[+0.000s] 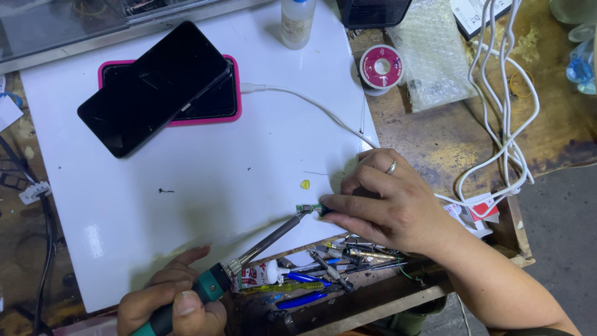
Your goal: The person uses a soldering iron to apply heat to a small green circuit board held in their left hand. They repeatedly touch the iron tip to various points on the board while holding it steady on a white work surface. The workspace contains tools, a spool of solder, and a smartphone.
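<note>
Where the worn brown surface (448, 134) carries a white board (186, 205), two dark phones (155, 87) lie stacked near the board's far left corner, the lower one in a pink case. A white cable (504, 93) loops down by the surface's right edge, with bubble wrap (432, 53) and a red-labelled solder spool (381, 66) just beyond the board's far right corner. Loose tools (323, 274) crowd a tray below the board's near edge. The left hand (171, 302), at the near edge, is closed in a firm grip around the green handle of a soldering iron (249, 258), whose metal shaft slants up so the tip meets a tiny green circuit board (306, 208) near the board's right edge. The right hand (385, 202) pins that board flat, its grip narrow, fingertips pressing one end. I judge the circuit board light, stiff and brittle, likely to skid on the smooth white board, and best held by its bare edges away from the hot tip
</note>
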